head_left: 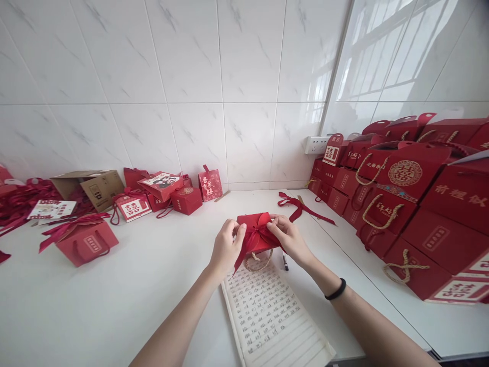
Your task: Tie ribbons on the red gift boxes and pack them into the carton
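Observation:
A small red gift box (pixel 248 220) with a twisted rope handle (pixel 258 262) is between my hands, over the top of a handwritten notebook (pixel 275 316). A dark red ribbon (pixel 256 233) is gathered into a knot on its top. My left hand (pixel 226 247) pinches the ribbon at the left side of the box. On the other side, the thumb and fingers of my right hand (pixel 291 238) are closed on the ribbon near the box's upper right corner. A dark pen (pixel 285 262) lies just below my right hand, beside the notebook.
Stacked red gift boxes (pixel 416 214) line the right side along the wall. Loose ribbon (pixel 301 206) lies behind my hands. To the left stand a ribboned box (pixel 89 242), several small boxes (pixel 186 200), an open cardboard carton (pixel 101 188) and a ribbon heap (pixel 23 204).

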Tool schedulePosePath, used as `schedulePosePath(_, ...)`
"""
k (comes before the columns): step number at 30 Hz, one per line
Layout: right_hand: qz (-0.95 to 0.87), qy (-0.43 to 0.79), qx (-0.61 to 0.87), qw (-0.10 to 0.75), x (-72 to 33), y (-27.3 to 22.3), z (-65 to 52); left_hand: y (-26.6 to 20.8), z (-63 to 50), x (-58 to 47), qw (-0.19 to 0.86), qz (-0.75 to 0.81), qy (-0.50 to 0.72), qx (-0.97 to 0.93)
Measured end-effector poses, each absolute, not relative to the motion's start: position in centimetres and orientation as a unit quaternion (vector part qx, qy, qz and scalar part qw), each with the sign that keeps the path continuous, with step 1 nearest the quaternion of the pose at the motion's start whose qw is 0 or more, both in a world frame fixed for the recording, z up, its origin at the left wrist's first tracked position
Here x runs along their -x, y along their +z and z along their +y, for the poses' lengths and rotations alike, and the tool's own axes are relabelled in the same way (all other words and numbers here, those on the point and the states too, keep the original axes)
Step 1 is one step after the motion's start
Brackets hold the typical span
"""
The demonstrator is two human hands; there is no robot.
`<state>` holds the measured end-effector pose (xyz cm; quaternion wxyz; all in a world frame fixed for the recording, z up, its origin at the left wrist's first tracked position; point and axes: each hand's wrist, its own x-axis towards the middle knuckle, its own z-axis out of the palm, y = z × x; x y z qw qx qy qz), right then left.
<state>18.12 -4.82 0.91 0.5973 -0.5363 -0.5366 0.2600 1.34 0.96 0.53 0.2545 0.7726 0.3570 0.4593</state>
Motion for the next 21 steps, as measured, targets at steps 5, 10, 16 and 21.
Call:
schedulePosePath(5,-0.514,0.312,0.507,0.618,-18.0,0.8,-4.7,0.4,0.9,-1.5,0.248,0.365,0.461,-0.77)
schedulePosePath(10,-0.481,0.345,0.493,0.638,-17.6,0.6,-4.6,0.3,1.0,-1.7,0.229,0.36,0.479,-0.767)
schedulePosePath(16,-0.463,0.337,0.498,0.651,-17.4,0.2,-4.5,0.1,1.2,-1.7,0.247,0.366,0.484,-0.756)
schedulePosePath(21,-0.5,0.27,0.534,0.626,-17.5,0.7,-4.8,-0.4,2.0,-1.1,0.244,0.33,0.497,-0.765)
